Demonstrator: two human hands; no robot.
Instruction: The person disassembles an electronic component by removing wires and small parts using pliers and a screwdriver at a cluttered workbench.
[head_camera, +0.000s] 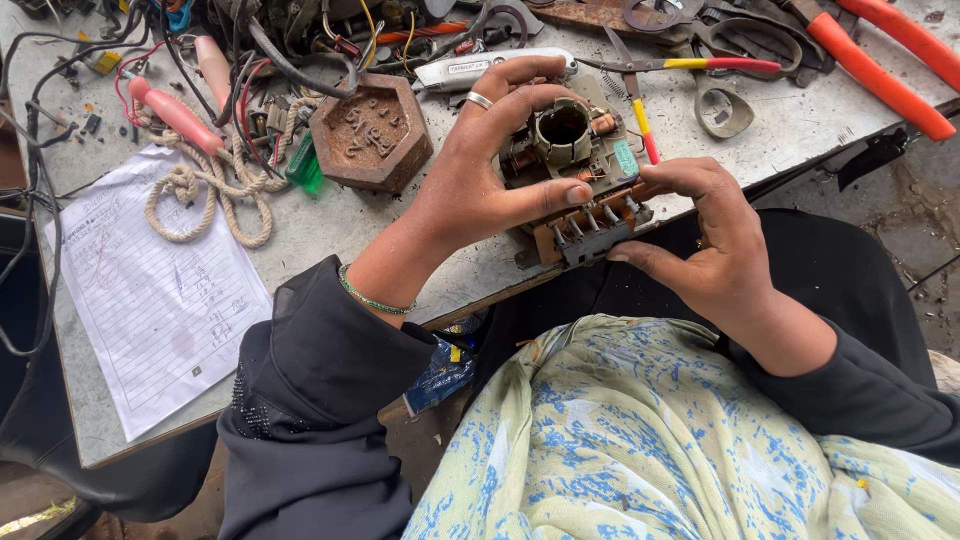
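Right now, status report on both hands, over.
Left hand grips electrical component from above. Right hand pinches its terminal edge. Scissors and rusty hexagonal weight close by.

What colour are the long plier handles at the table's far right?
Orange handles, clearest in the head view.

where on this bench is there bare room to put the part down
Bare tabletop lies between the hexagonal iron weight, the lined paper sheet and the left hand. A second patch sits right of the scissors, below the orange-handled pliers. The back edge is crowded with wires and rope.
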